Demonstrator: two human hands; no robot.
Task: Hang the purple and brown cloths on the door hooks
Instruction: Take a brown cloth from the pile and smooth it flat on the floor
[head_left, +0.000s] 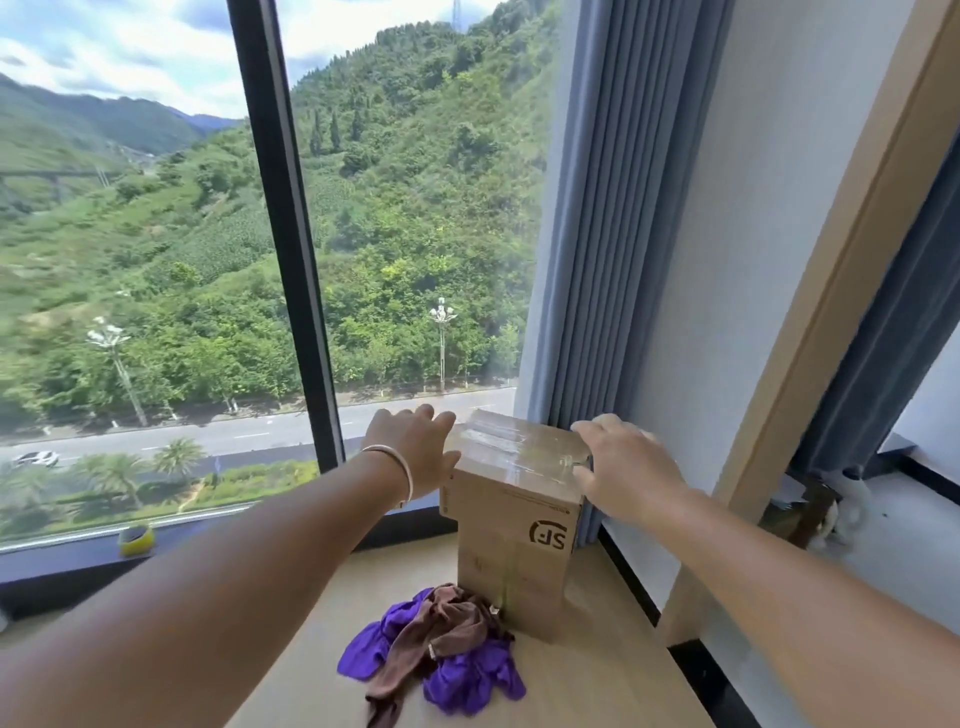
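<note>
A purple cloth (467, 675) and a brown cloth (421, 644) lie crumpled together on the wooden sill platform (597, 686), the brown one draped over the purple. Right behind them stands a tall taped cardboard box (511, 535). My left hand (415, 449) presses against the box's upper left side, a bracelet on its wrist. My right hand (623, 467) lies on the box's top right corner with fingers curled over the edge. No door hooks are in view.
A large window (156, 260) with a dark frame post (291, 249) fills the left. A grey-blue curtain (608, 234) hangs behind the box. A yellow-green round object (136, 539) sits on the dark ledge. A wooden frame (831, 312) rises at right.
</note>
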